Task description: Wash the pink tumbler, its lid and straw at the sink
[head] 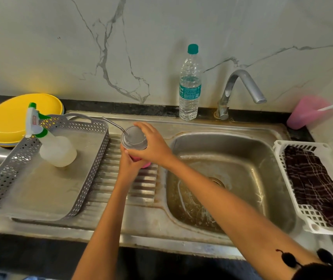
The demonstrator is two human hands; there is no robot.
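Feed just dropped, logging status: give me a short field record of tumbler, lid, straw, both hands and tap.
tumbler: upright over the drainboard, left of the basin
lid: on the tumbler
straw: through the lid, leaning left
left hand: grips tumbler body
right hand: grips lid rim
tap: no water visible

Black right sleeve [327, 272] trimmed with black pom-poms [288, 259]

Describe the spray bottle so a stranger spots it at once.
Left of the steel sink basin, a grey perforated tray sits on the draining board. The spray bottle lies tilted in it: cloudy white body, white-and-green trigger head, unlike the upright clear water bottle.
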